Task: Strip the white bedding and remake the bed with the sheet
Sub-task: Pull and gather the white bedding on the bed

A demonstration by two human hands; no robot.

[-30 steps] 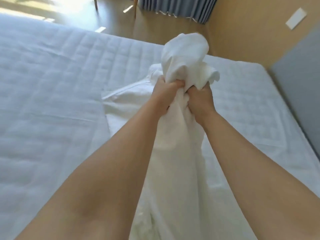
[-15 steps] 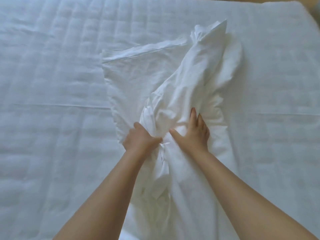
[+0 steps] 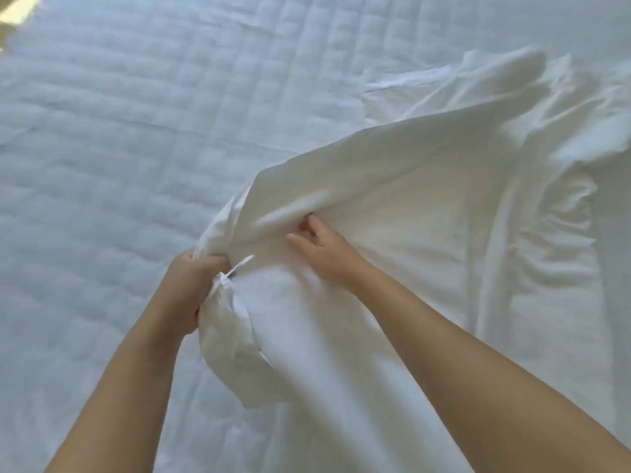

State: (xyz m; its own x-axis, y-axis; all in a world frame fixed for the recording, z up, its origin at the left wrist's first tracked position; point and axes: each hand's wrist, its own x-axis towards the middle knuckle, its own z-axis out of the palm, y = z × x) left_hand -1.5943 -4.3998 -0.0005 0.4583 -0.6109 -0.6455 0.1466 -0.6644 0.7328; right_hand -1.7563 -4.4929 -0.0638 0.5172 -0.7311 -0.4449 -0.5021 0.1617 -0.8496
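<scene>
Head view: the crumpled white fabric sheet lies on the white quilted mattress. It runs from the bottom centre of the frame up to the top right. Most of the mattress to the left is bare quilting.

Left hand: the fingers are curled tight and clamped on a bunched edge of the sheet, which is lifted off the mattress. Gathered fabric hangs below the fist. A narrow white fabric tie sticks out of the bunch, just right of the knuckles.

Right hand: it is laid on the sheet, close to the left hand but not touching it. The thumb is spread away from the fingers, and the fingertips go under a raised fold and are hidden. I cannot tell whether they pinch the fold or only prop it up.

That fold rises as a ridge from the hands toward the upper right, with motion blur on the far end.

A sunlit strip of wooden floor shows at the top left corner, beyond the mattress edge.
</scene>
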